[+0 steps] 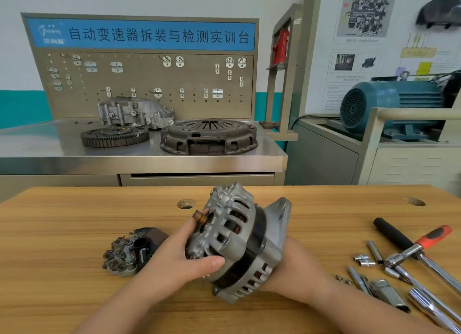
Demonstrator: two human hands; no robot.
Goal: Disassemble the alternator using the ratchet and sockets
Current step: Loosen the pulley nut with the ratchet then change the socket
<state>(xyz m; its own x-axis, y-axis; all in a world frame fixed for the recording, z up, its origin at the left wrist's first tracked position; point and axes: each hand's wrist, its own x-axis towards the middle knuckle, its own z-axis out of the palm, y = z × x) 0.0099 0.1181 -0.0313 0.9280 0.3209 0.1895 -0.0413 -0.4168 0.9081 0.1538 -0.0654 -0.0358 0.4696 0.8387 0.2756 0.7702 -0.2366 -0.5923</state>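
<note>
**A:** Why hold the alternator (239, 241) tilted up off the surface (74, 221) instead of laying it flat?

**B:** My guess is it's to work the two housing halves apart. The left hand (189, 256) is wrapped round the rear half, thumb across the vents and a finger up by the brass shaft tip. The right hand (291, 266) backs the front half. Its fingers are hidden behind the casing, so I can't tell how it's gripping.

**A:** And the tools?

**B:** The ratchet (405, 255) and sockets (364, 260) lie off to the right, within reach, with no hand on them. The pile of removed parts (134, 251) sits on the left, out of the way.

**A:** What about the stuff further back?

**B:** That's a clutch cover (209, 136) and flywheel (114, 135) on the steel bench (37, 139). I doubt they matter for this job.
</note>
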